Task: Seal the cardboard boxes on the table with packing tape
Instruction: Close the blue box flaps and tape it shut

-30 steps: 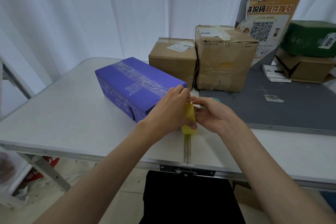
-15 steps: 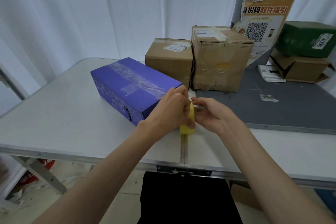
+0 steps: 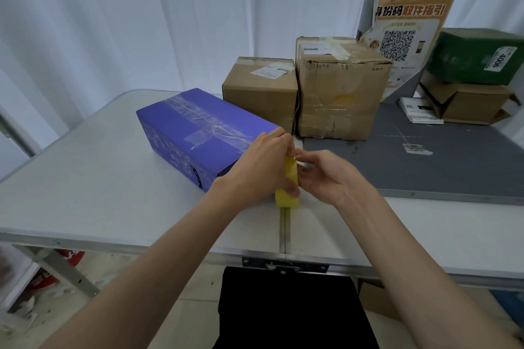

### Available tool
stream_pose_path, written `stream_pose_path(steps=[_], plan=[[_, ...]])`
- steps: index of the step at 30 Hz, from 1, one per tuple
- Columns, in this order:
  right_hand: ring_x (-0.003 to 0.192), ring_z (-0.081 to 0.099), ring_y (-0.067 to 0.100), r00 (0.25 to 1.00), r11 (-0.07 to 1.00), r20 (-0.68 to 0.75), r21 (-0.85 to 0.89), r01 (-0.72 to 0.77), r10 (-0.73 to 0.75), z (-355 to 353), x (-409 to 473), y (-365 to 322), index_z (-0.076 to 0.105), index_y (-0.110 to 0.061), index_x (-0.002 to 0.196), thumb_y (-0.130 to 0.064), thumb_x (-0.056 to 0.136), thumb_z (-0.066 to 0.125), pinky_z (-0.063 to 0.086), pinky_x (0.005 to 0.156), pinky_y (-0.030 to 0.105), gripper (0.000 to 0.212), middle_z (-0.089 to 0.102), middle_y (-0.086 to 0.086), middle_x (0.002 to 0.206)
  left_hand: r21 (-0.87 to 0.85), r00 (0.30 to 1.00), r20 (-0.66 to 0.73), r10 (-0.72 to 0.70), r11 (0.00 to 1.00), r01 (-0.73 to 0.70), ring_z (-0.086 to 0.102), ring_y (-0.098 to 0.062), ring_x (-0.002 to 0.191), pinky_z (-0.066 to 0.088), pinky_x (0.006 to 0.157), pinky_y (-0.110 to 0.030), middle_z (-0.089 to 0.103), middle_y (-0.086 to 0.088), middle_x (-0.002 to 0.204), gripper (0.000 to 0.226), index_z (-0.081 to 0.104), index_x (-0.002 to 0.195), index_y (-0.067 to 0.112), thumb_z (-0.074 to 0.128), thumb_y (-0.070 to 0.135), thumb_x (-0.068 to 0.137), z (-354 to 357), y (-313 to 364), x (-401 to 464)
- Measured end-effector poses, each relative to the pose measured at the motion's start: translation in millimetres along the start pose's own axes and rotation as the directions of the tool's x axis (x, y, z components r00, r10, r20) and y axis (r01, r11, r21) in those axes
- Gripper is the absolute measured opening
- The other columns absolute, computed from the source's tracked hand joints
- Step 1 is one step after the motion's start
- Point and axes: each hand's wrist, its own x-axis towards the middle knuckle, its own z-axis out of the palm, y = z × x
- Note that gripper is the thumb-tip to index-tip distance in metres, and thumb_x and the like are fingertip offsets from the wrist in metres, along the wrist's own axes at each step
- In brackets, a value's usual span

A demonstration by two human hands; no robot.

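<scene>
Head view: one purple box [image 3: 204, 133], already crossed with clear tape, and two brown boxes [image 3: 261, 91] are counted on the grey table [image 3: 85, 178]; two more boxes, one green [image 3: 476, 55], are stacked at the far right. One yellow tape roll [image 3: 287, 193] is seen, standing on edge just beside the purple box's near end. It is gripped by the left hand [image 3: 261, 167] with curled fingers. The roll's top edge is pinched by the right hand [image 3: 326, 173] from the other side.

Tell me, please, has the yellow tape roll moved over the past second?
No. The tape roll stays upright on the table seam beside the purple box, in both hands.
</scene>
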Motion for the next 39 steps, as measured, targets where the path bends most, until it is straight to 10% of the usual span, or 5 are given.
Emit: stream_pose_path(steps=[12,28,33,39], plan=[[0.099,0.066,0.033,1.0,0.998,-0.023,0.07,0.001,0.0,0,1,0,0.054,0.001,0.135,0.012,0.095,0.035,0.055,0.073,0.044,0.045,0.061,0.023,0.118,-0.004,0.999,0.026,-0.021,1.0,0.022,0.044,-0.016,0.095,0.029,0.063,-0.014,0.043,0.011,0.104,0.068,0.055,0.105,0.023,0.097,0.037,0.054,-2,3,-2],[0.069,0.064,0.028,1.0,0.994,-0.021,0.11,0.008,-0.006,2,1,7,0.057,-0.002,0.101,0.017,0.09,0.033,0.056,0.051,0.031,0.033,0.06,0.017,0.093,-0.009,0.994,0.067,-0.081,0.997,0.082,0.044,-0.02,0.101,0.032,0.067,-0.021,0.046,0.008,0.111,0.046,0.059,0.084,0.021,0.096,0.03,0.058,-5,5,-10],[0.052,0.061,0.014,0.988,0.951,0.133,-0.288,0.111,-0.075,-6,-3,20,0.07,-0.015,0.064,-0.009,0.098,0.045,0.049,0.057,0.029,0.043,0.064,0.004,0.063,-0.017,0.996,0.014,-0.091,0.996,0.091,0.046,-0.017,0.109,0.037,0.08,-0.025,0.045,0.009,0.113,0.082,0.058,0.129,0.024,0.096,0.033,0.058,-6,2,-10],[0.084,0.07,0.012,0.978,0.789,0.148,-0.579,0.204,-0.145,-13,-8,21,0.069,-0.016,0.11,-0.028,0.104,0.045,0.051,0.083,0.029,0.027,0.076,-0.001,0.092,0.004,0.997,-0.032,-0.074,0.997,0.074,0.046,-0.009,0.1,0.037,0.082,-0.022,0.052,0.007,0.11,0.062,0.069,0.124,0.022,0.091,0.038,0.067,-6,4,-6]])
